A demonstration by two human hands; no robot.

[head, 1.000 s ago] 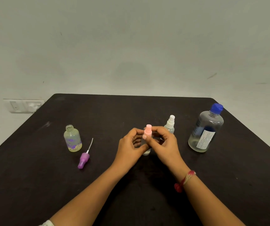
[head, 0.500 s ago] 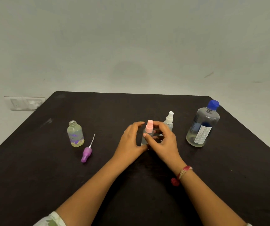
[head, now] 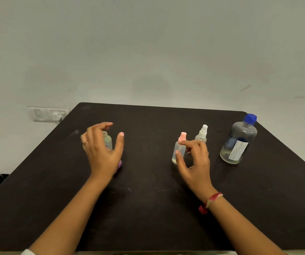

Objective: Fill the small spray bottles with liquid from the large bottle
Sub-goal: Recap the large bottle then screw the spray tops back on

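Dim, even light; slight motion blur

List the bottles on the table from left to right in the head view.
uncapped small bottle → pink-topped spray bottle → white-topped spray bottle → large blue-capped bottle
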